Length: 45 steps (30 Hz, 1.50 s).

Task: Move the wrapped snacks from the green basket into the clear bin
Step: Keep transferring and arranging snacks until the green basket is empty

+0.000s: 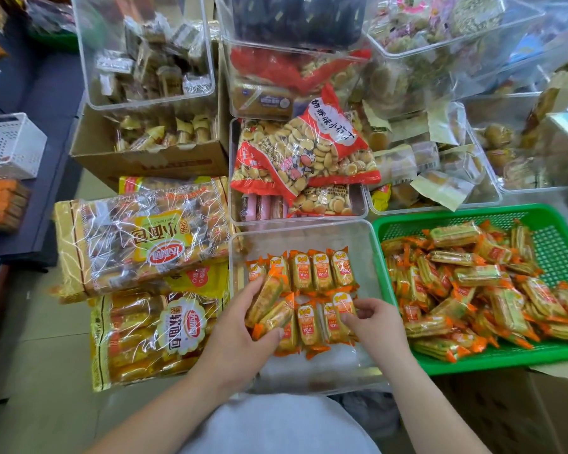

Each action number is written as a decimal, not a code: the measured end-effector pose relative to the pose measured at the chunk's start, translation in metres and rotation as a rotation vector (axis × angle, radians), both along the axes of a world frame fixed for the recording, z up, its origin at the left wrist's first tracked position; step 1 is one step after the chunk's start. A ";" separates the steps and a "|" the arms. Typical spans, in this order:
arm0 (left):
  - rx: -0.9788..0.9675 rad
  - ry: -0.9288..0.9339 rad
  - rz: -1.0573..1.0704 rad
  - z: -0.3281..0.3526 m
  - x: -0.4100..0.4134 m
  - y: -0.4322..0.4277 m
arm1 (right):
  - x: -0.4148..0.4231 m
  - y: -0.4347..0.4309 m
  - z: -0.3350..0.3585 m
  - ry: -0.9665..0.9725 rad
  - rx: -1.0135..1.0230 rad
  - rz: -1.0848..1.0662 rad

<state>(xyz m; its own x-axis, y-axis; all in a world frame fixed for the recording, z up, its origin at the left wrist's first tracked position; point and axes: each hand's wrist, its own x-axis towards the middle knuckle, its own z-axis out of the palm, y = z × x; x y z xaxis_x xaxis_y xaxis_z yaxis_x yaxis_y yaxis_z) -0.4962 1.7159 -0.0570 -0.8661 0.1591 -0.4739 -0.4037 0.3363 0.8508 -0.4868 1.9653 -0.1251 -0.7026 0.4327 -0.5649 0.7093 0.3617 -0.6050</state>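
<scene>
Orange-and-yellow film shows between the fingers [251, 291] of the left hand [240, 329], which curl round two wrapped snacks [269, 303] and hold them slantwise over the left end of the near row. The right hand [371, 319] has its thumb and fingertips closed narrowly on one packet [343, 306] at the right end of that same row, seemingly to seat it square against its neighbours.

Both hands are inside the clear bin [309, 365]. A far row [312, 270] of about six snacks lies flat, side by side and face up. The near row [312, 324], just in front of it, has about four in place, counting the pinched one. The rows cover only a middle band of the floor. The far strip and the near strip of the bin show bare plastic, and nothing is stacked in a second layer.

Just to the right, touching the bin's side, the green basket [473, 363] holds a loose pile [473, 290] of the same snacks, heaped at all angles, and there are far more there than in the bin.

By this showing the task is early: roughly a dozen snacks are moved or in hand, and the bulk is left to carry across. The next call is likely to lay the left hand's pair down at the row's left end, then reach right for more.
</scene>
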 end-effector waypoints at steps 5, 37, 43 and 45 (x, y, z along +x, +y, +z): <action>-0.023 -0.015 0.002 -0.003 0.003 -0.006 | -0.007 -0.019 -0.022 -0.065 0.113 0.143; 0.062 0.116 0.014 0.001 -0.012 0.029 | 0.016 -0.046 0.070 0.169 -0.659 -0.258; 0.007 0.123 0.104 -0.003 -0.012 0.021 | 0.020 -0.030 0.068 0.221 -0.697 -0.298; 0.031 0.100 0.089 -0.002 -0.008 0.028 | 0.019 -0.032 0.069 0.228 -0.724 -0.275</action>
